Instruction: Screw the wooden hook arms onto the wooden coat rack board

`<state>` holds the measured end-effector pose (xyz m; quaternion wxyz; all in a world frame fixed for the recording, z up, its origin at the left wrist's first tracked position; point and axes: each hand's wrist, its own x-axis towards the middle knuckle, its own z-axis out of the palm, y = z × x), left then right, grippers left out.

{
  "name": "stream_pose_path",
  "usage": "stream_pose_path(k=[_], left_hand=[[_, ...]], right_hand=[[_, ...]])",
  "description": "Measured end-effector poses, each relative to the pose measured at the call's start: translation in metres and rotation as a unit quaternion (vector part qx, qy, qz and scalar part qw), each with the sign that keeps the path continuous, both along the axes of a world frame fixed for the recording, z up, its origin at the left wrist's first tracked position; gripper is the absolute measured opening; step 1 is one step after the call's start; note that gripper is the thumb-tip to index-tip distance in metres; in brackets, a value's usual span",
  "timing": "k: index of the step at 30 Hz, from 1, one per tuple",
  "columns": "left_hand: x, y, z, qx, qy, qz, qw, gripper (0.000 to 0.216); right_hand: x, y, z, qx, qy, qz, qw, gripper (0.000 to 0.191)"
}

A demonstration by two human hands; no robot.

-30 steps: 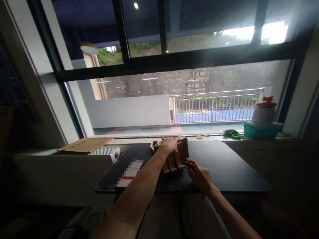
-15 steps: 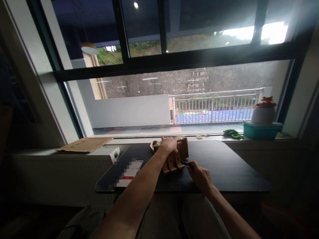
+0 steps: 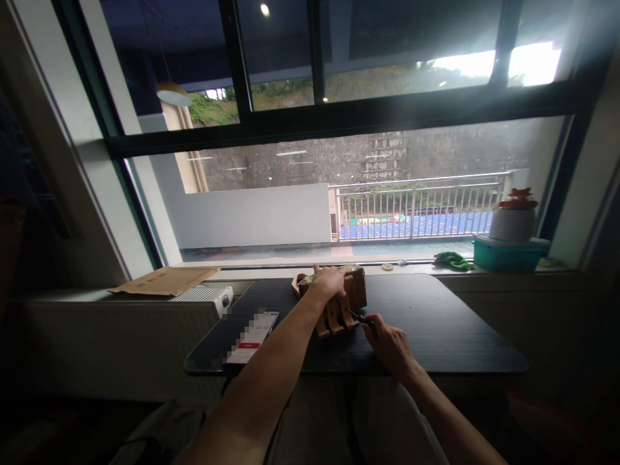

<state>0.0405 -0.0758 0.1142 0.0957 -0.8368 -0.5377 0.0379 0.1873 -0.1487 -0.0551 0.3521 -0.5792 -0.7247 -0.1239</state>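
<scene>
A brown wooden block-like object [image 3: 356,290] with slotted legs stands near the middle of the dark table [image 3: 436,323]. My left hand [image 3: 328,282] lies curled over its top and grips it. My right hand [image 3: 390,345] is closed around a thin dark tool [image 3: 358,317], whose tip touches the lower right side of the wooden object. What sort of tool it is stays unclear in the dim light.
A phone [image 3: 254,336] with a lit screen lies at the table's left. A white device [image 3: 203,297] and flat cardboard [image 3: 165,281] rest on the left ledge. On the sill at right stand a teal box [image 3: 508,253] with a white pot [image 3: 513,216] and a green cloth [image 3: 453,260].
My right hand has shifted slightly forward and left, bringing the tool's tip closer against the wooden object. The left hand has stayed in place.
</scene>
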Motion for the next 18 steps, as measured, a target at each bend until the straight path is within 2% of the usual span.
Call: stream_pose_path(k=[5,9,12,18], left_hand=[[-0.0002,0.0004,-0.0007,0.003,0.003,0.002,1.000,0.065],[-0.0009,-0.0003,-0.0006,0.002,0.001,0.000,1.000,0.065],[-0.0011,-0.0006,-0.0004,-0.001,-0.001,-0.003,1.000,0.065],[-0.0007,0.0011,-0.0009,0.000,-0.003,-0.002,1.000,0.067]], right_hand=[[0.0004,-0.0012,0.0017,-0.012,-0.001,-0.005,1.000,0.022],[-0.0002,-0.0039,0.0046,0.029,0.002,0.028,0.999,0.026],[-0.0006,-0.0043,0.0055,0.061,0.004,0.041,0.997,0.021],[-0.0004,-0.0025,0.0032,0.058,0.006,0.033,0.998,0.016]])
